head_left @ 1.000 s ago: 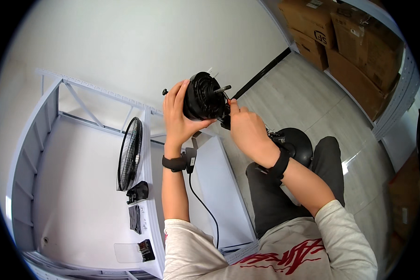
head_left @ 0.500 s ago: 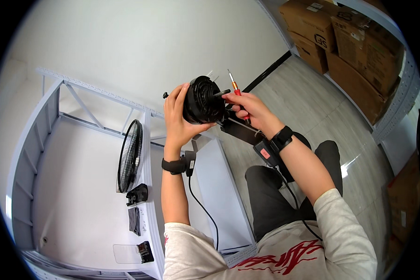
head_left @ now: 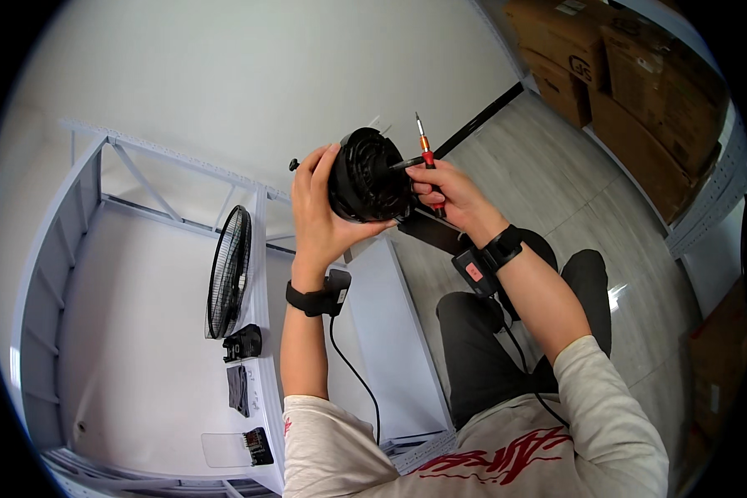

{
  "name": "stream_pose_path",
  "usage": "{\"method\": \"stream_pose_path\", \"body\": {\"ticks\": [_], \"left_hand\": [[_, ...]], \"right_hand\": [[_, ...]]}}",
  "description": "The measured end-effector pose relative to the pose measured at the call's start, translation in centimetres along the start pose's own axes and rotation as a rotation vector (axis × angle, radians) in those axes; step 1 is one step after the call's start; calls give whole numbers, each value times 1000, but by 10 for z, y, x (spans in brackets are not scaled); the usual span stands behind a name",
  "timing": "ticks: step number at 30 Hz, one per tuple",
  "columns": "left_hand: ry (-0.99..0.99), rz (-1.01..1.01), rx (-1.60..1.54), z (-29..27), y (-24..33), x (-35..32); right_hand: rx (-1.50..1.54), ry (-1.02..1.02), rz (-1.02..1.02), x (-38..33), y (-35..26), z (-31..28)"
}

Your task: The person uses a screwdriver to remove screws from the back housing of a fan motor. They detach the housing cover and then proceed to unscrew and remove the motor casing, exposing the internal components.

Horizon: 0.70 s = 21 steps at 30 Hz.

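Note:
My left hand (head_left: 314, 199) is wrapped round the rim of a black fan motor housing (head_left: 365, 184), thumb below and fingers above. A thin shaft (head_left: 405, 163) sticks out of the housing toward my right hand (head_left: 455, 195). The thumb and index finger of that hand are at the shaft's end; whether they pinch it I cannot tell. Closed in the same hand is a screwdriver (head_left: 428, 159) with a red and black handle and an orange collar, its tip pointing up and away from the motor. A small black knob (head_left: 294, 164) shows left of my left fingers.
On the white shelf (head_left: 149, 332) at left, a round black fan grille (head_left: 229, 272) stands on edge. Nearer lie a black plastic part (head_left: 242, 343), a dark folded pouch (head_left: 237, 391) and a bit set (head_left: 258, 446) with a clear cover. Cardboard boxes (head_left: 639, 124) fill the right rack.
The motor housing has turned slightly and shifted a little right in view. The screwdriver has moved right and stands a bit more upright. Both hands keep their hold.

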State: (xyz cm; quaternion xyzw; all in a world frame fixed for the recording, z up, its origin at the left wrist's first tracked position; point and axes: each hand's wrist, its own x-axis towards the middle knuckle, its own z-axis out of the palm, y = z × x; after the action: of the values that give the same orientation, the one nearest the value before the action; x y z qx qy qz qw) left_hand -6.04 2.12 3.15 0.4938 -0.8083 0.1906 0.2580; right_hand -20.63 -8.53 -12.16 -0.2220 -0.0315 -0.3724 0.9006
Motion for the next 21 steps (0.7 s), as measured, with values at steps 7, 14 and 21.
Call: {"method": "stream_pose_path", "body": {"ticks": [7, 14, 21], "left_hand": [[14, 7, 58, 4, 0, 2], [-15, 32, 70, -2, 2, 3], [-144, 52, 126, -17, 28, 19]], "right_hand": [[58, -52, 5, 4, -2, -5], [-61, 24, -30, 0, 0, 2], [-254, 247, -66, -32, 7, 34]]}}
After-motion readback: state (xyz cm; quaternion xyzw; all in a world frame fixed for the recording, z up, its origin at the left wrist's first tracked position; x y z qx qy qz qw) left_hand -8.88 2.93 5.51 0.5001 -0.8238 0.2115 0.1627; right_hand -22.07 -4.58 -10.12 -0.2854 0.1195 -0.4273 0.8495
